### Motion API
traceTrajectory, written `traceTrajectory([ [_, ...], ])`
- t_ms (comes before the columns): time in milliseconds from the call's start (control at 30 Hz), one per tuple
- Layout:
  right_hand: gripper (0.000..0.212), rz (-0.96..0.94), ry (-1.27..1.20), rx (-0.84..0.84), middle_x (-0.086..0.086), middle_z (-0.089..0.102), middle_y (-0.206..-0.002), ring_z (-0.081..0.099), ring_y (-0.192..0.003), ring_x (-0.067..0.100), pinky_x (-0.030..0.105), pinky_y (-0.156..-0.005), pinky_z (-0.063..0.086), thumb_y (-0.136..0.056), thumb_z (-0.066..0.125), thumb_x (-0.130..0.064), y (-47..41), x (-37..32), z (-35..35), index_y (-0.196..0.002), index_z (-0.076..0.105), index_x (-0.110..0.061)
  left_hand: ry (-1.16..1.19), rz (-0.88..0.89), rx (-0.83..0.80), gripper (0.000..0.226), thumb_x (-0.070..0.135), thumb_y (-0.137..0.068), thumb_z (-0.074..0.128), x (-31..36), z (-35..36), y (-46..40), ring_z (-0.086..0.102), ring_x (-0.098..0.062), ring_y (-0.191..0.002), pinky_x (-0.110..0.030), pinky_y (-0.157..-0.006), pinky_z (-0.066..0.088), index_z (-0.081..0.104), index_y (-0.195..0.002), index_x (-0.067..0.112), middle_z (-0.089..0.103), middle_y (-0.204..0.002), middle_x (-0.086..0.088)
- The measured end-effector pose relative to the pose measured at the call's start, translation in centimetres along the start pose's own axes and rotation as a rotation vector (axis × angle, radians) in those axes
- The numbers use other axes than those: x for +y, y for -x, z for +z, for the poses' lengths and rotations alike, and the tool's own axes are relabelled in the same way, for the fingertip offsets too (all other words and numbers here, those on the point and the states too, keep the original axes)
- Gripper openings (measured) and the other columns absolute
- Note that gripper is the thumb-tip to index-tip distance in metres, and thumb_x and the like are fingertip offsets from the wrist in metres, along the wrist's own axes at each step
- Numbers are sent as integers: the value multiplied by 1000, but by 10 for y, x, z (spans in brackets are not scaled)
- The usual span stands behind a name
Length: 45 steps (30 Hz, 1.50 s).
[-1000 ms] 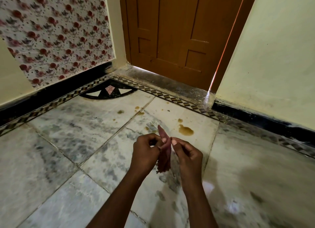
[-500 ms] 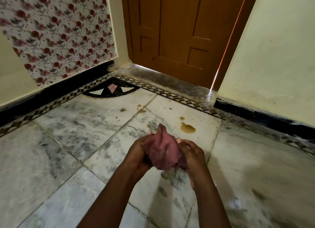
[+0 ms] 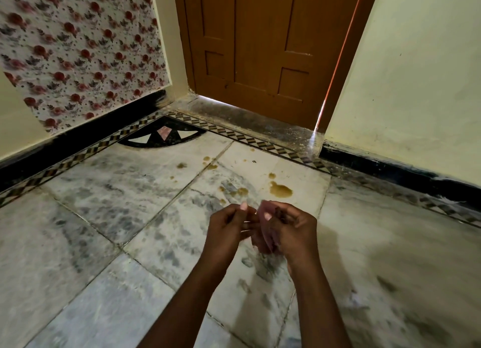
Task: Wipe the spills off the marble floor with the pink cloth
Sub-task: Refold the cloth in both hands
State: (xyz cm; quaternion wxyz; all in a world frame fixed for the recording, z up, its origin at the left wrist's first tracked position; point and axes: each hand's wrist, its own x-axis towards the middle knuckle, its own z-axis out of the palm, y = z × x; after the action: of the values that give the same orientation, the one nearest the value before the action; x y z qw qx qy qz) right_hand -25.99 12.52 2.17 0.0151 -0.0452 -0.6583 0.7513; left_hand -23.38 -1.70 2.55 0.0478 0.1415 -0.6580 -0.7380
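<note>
The pink cloth point(image 3: 265, 226) is bunched small between my two hands, held above the marble floor point(image 3: 109, 217). My right hand point(image 3: 292, 229) is wrapped around most of it. My left hand point(image 3: 229, 226) pinches its left edge with the fingertips. Much of the cloth is hidden by my fingers and blurred. Brownish spills lie just beyond the hands: a large puddle point(image 3: 280, 190), small drops point(image 3: 240, 190) to its left, and further drops point(image 3: 182, 165) nearer the corner.
A brown wooden door point(image 3: 260, 48) with a dark threshold point(image 3: 250, 121) stands straight ahead. A floral-papered wall point(image 3: 78, 48) is on the left, a pale wall point(image 3: 416, 74) on the right. A patterned border point(image 3: 260, 142) and black skirting edge the floor.
The cloth was spread into a rounded bundle between both hands half a second ago; now it is squeezed smaller, mostly inside my right hand. Both hands shifted slightly right.
</note>
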Motion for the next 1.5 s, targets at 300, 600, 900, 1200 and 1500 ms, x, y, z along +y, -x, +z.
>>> traceTrajectory([
  [300, 39, -149, 97, -143, -1, 82, -97, 77, -83, 12, 26, -70, 59, -100, 64, 6, 14, -5, -1, -103, 86, -26, 215, -149, -49, 24, 33, -90, 82, 15, -4, 6, 82, -33, -89, -33, -78, 66, 85, -90, 8, 83, -95, -20],
  [600, 20, -105, 112, -55, -1, 85, -95, 82, -91, 11, 21, -72, 63, -97, 74, 0, 15, -6, 0, -106, 83, -15, 25, -55, -68, 31, -10, -98, 55, 27, -9, 5, 77, -46, -81, -44, -72, 69, 82, -86, -2, 77, -88, -34],
  [900, 27, -93, 195, -38, -6, 83, -85, 80, -82, 8, 21, -69, 62, -78, 94, -6, 14, -3, 1, -95, 82, -23, -149, -37, -118, 25, -7, -102, 60, 20, -15, -5, 80, -28, -83, -43, -82, 68, 79, -97, 9, 80, -90, -18],
  [1200, 21, -78, 152, 129, 9, 66, -86, 59, -83, 25, 40, -81, 46, -107, 58, -8, -10, -3, -19, -88, 67, -12, -478, 121, -58, 35, -9, -91, 53, 28, -37, -15, 71, -37, -68, -45, -67, 64, 65, -96, 23, 75, -79, -22],
  [1500, 19, -271, 363, -437, -10, 73, -87, 69, -81, 3, 12, -70, 50, -110, 59, -18, -17, -85, -23, -98, 74, -19, -527, -8, -375, 53, -7, -84, 82, 30, -67, -16, 72, -16, -110, -21, -82, 57, 63, -125, 21, 77, -121, 0],
])
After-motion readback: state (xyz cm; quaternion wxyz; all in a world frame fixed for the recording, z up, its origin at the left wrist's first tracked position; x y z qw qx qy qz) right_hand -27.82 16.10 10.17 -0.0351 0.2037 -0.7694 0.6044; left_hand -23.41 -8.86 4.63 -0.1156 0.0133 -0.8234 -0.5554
